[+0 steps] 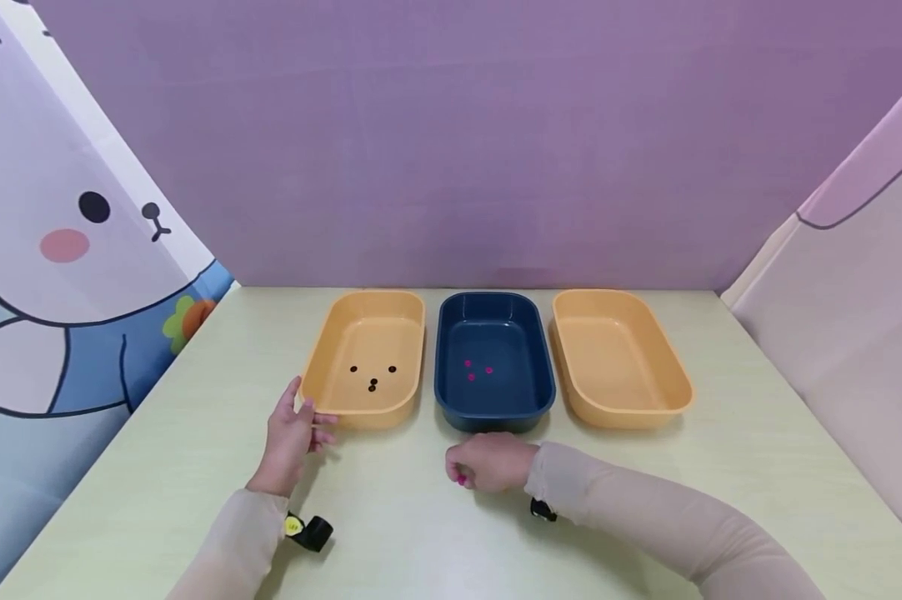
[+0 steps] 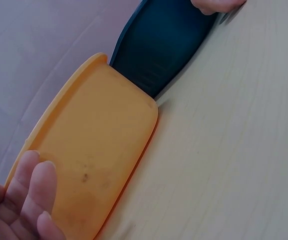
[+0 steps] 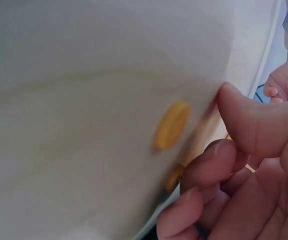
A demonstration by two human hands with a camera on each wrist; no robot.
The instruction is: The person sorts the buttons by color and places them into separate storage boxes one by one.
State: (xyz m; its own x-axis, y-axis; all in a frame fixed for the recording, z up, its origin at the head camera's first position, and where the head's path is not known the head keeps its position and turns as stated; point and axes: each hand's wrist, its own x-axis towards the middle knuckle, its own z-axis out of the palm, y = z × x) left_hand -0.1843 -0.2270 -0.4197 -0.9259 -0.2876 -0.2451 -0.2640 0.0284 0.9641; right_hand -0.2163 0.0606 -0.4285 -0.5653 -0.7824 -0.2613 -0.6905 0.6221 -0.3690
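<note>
My right hand is low over the table, just in front of the dark blue tray. Its fingers curl in, pinching a small pink button. In the right wrist view a yellow disc shows on the pale surface beyond the fingertips. My left hand is at the near left corner of the left yellow tray, fingers extended along its outer wall and holding nothing. Inside that tray are several black buttons. Several pink buttons lie in the blue tray.
A second yellow tray stands to the right of the blue one. All three trays are in a row towards the back of the pale table. Behind them rises a purple cloth wall, with a printed cartoon cloth at the left.
</note>
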